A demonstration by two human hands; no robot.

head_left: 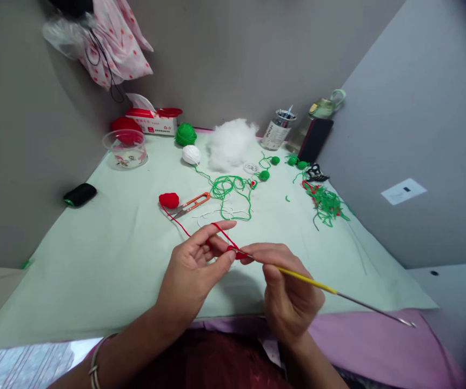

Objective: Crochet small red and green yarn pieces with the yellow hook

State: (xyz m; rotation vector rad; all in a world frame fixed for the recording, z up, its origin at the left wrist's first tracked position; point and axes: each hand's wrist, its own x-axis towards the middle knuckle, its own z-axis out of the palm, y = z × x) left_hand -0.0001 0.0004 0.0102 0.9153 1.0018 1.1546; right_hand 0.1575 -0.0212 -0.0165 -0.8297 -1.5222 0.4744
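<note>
Because likely soft and light, hold red crochet piece point(240, 256) by its edge. Pinching it with left fingers point(221, 266), hook point(308, 280) with right fingers point(272, 250).

From here I see orange-handled metal snips point(186, 206) beyond the left hand point(192, 270), a green-and-red yarn tangle point(327, 205) rightward beyond the right hand point(292, 289).
</note>
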